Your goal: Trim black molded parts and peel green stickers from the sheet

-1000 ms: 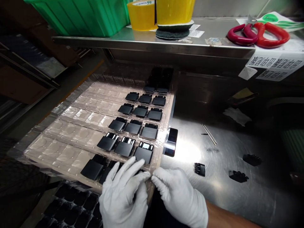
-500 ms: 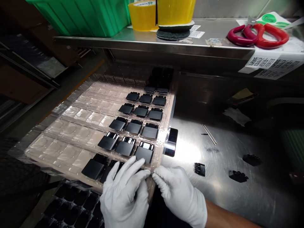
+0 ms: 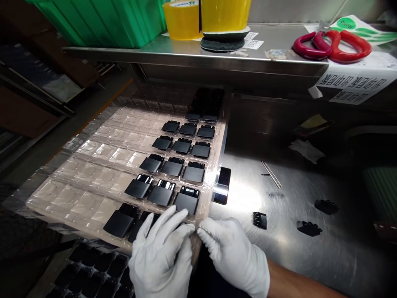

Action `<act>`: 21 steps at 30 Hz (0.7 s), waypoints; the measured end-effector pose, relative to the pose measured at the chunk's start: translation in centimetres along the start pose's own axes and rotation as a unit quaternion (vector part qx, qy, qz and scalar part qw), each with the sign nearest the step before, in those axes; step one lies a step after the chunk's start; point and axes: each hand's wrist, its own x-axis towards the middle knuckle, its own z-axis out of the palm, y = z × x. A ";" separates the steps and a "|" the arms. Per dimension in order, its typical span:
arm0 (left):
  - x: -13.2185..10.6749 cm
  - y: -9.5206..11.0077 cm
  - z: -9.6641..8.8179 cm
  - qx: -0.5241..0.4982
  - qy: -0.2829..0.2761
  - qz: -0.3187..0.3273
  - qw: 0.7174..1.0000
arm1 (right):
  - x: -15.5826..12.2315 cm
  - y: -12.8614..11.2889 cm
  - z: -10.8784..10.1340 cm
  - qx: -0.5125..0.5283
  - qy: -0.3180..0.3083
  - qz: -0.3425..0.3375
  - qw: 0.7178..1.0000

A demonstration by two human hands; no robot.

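Right of the tray [image 3: 93, 182] the steel table [image 3: 310, 260] lies mostly open, broken only by three small black clips [image 3: 308, 228] and thin rods [image 3: 271, 174], while the shelf [image 3: 192, 58] overhangs the tray's far end, cutting room above it

One clear tray [image 3: 93, 194] holds sixteen visible black parts [image 3: 193, 174]; a seventeenth lies beside it. Three small black clips [image 3: 259, 220] on the bench [image 3: 310, 265]. Two yellow tape rolls [image 3: 181, 20], one green bin [image 3: 102, 20].
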 end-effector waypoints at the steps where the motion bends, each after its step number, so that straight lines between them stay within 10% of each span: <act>1: 0.0 0.1 0.0 -0.005 -0.003 -0.002 1.000 | -0.1 -0.1 0.0 -0.001 -0.002 -0.005 1.000; 21: 0.4 -0.6 0.1 0.053 -0.029 0.048 0.997 | 0.9 0.4 -0.9 0.083 0.028 -0.005 0.996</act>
